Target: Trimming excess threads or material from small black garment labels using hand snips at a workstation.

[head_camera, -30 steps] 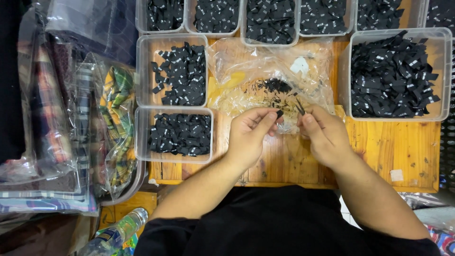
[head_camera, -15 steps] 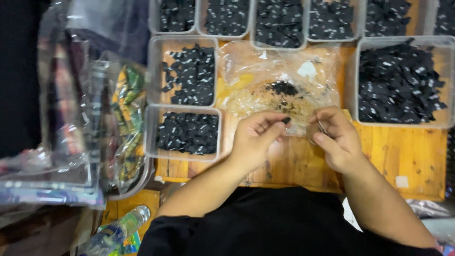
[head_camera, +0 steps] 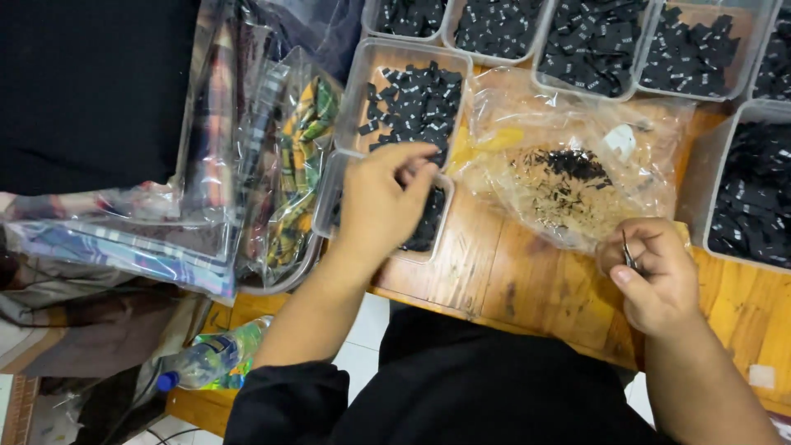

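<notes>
Head view, only one. Left hand sits over the clear rectangular plastic tub of small black fabric labels, near the wooden worktop's front-left edge. Fingertips pinched together at the tub's far rim; can't tell if a label is between them. The labels are flat black rectangles with tiny pale print, loosely heaped, mostly hidden under the hand.

Right hand curled closed around a thin dark metal tool, looks like small snips or tweezers, near the front edge, right of centre. It rests just beside the crumpled clear plastic bag, mid-worktop, with a scatter of black thread scraps inside.

A second clear tub of black labels directly behind the first. A row of similar tubs along the far edge, and a larger one at the right edge.

Worktop: orange-brown wood planks, varnished. Off its left edge: stacked clear-bagged colourful patterned fabrics. Below: pale tiled floor and a plastic bottle with blue cap. The person wears black.
</notes>
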